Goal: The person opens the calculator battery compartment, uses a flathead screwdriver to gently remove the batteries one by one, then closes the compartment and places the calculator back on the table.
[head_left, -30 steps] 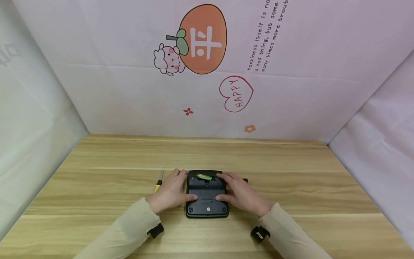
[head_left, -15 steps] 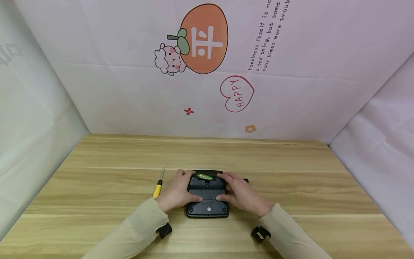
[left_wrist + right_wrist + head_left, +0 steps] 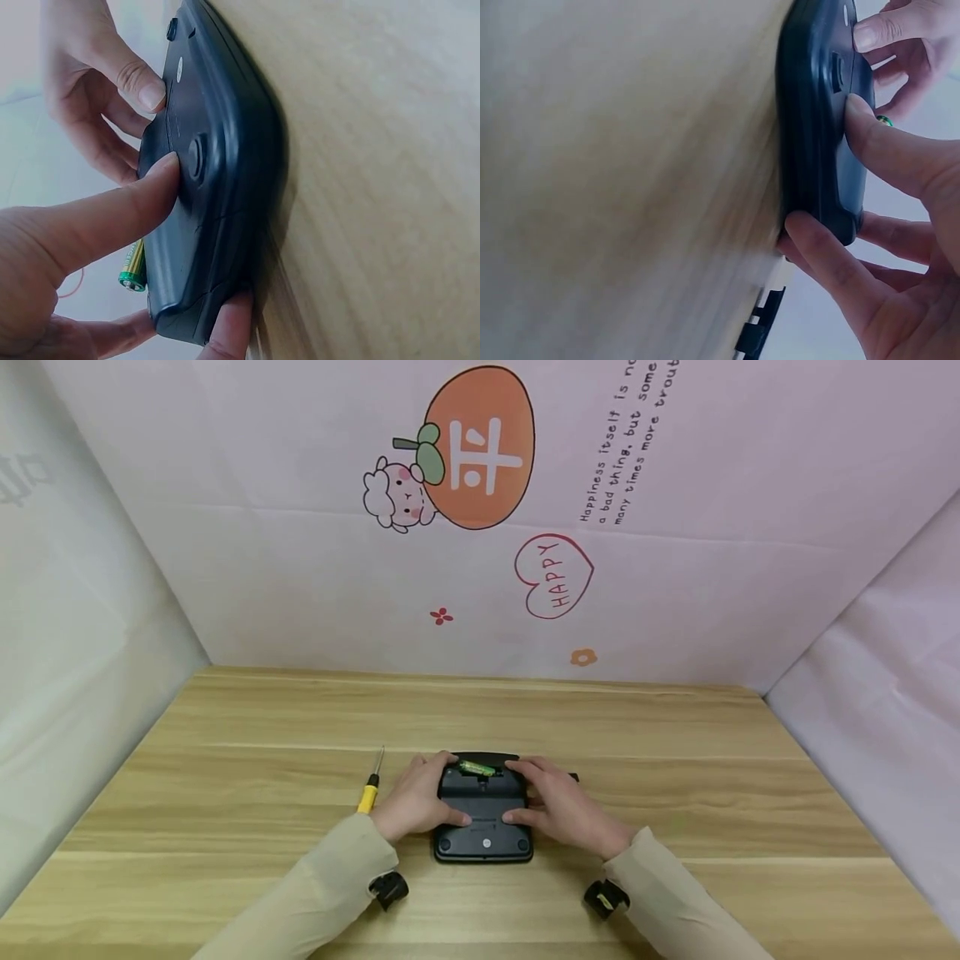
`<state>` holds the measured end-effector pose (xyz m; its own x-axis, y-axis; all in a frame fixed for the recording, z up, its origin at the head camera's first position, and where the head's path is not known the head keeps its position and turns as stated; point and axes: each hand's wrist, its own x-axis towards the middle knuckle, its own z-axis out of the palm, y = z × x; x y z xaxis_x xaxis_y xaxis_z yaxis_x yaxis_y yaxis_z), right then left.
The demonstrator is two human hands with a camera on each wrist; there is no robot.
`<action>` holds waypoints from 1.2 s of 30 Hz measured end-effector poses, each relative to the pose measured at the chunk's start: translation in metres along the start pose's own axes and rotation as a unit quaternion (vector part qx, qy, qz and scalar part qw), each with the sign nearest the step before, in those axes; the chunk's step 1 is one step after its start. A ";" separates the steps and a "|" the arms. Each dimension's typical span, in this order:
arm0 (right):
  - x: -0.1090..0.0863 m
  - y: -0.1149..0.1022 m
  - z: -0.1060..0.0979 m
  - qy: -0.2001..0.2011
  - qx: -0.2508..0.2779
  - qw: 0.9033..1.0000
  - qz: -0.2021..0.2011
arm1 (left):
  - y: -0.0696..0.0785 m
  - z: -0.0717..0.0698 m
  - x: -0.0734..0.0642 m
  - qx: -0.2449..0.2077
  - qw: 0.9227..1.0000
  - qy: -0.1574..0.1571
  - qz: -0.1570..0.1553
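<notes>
A black desk calculator (image 3: 483, 839) lies face down on the wooden table, its underside and round feet showing. In its open battery slot, at the far end, a green battery (image 3: 477, 768) sits slantwise; the left wrist view shows the battery's end (image 3: 133, 277) poking up above the casing. My left hand (image 3: 420, 797) grips the calculator's left side, thumb on the underside and fingers around the far left corner. On the opposite side my right hand (image 3: 562, 806) holds it likewise, its thumb pressing the underside and fingers along the edge.
A yellow-and-black screwdriver (image 3: 368, 793) lies left of the left hand, tip pointing away. Beyond the right hand lies a small black battery cover (image 3: 761, 326), mostly hidden in the head view. A printed white backdrop (image 3: 300, 585) rises behind the table (image 3: 225, 793).
My left hand has slid slightly right, its thumb further in over the calculator's underside and its fingers closer to the battery slot. The right hand and the calculator stay nearly in place.
</notes>
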<state>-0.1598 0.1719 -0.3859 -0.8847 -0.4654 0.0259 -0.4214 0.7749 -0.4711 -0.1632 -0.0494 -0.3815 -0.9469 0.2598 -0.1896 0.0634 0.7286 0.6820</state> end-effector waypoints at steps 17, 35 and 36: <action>0.012 -0.013 -0.005 0.006 -0.028 1.000 0.012 | -0.001 -0.002 0.003 -0.001 1.000 -0.017 -0.017; 0.032 -0.017 0.005 0.058 0.002 0.998 -0.029 | 0.000 -0.002 0.004 0.011 1.000 -0.024 -0.017; 0.033 -0.018 0.005 0.061 0.001 0.998 -0.031 | -0.001 -0.003 0.004 0.012 1.000 -0.024 -0.016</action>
<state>-0.1805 0.1405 -0.3814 -0.8750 -0.4565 0.1613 -0.4751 0.7456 -0.4673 -0.1679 -0.0504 -0.3809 -0.9321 0.2664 -0.2453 0.0415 0.7515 0.6585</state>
